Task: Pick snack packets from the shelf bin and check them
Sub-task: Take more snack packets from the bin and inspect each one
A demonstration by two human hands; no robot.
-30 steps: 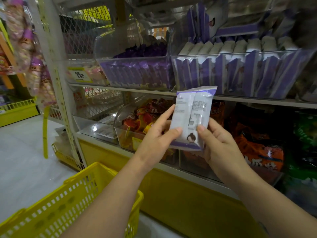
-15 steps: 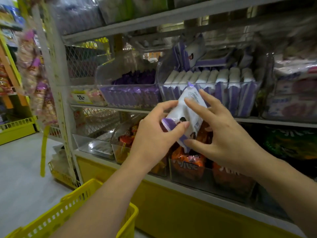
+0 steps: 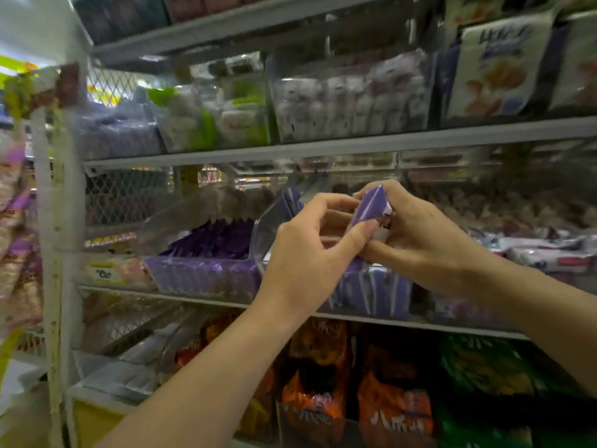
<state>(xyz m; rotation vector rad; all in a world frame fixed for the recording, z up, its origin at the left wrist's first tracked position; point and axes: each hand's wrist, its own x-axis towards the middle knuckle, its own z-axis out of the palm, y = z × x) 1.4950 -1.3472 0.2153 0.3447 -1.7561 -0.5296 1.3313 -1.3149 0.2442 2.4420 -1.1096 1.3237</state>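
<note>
A purple and white snack packet (image 3: 370,206) is held up between both my hands, just above the clear shelf bin (image 3: 271,221) of matching packets. My left hand (image 3: 310,250) pinches its lower left side with thumb and curled fingers. My right hand (image 3: 420,231) grips its right side, fingers curled round the top edge. Most of the packet is hidden behind my fingers. The bin's row of purple packets (image 3: 371,292) shows under my hands.
A second clear bin of purple packets (image 3: 206,270) stands to the left on the same shelf (image 3: 387,320). Orange snack bags (image 3: 394,405) and green bags (image 3: 484,367) fill the shelf below. Bins of pale packets (image 3: 349,101) sit above. A white upright post (image 3: 61,221) stands at the left.
Both hands have risen with the packet to the height of the bin, and my view has tilted up; the yellow basket has left the frame. The packet has turned edge-on.
</note>
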